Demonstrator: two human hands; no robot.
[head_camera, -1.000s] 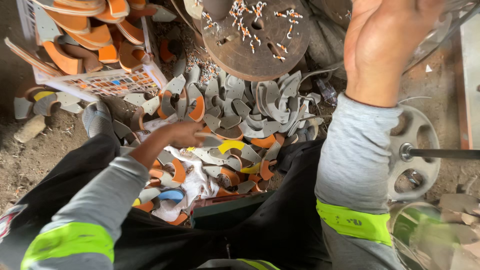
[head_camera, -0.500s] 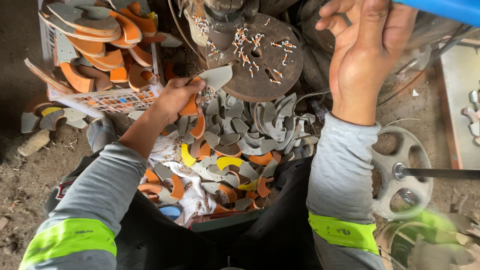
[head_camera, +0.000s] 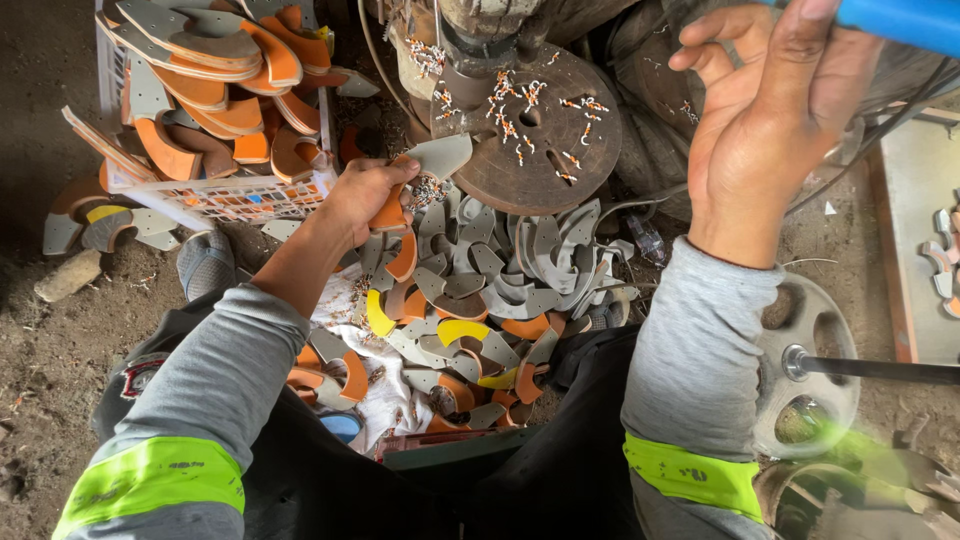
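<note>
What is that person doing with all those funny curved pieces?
The person's left hand holds a grey and orange curved piece up by a round rusty plate dotted with small bits. The right hand is raised, gripping a blue handle. A big pile of similar pieces lies below, and a white crate beside it holds more.
</note>
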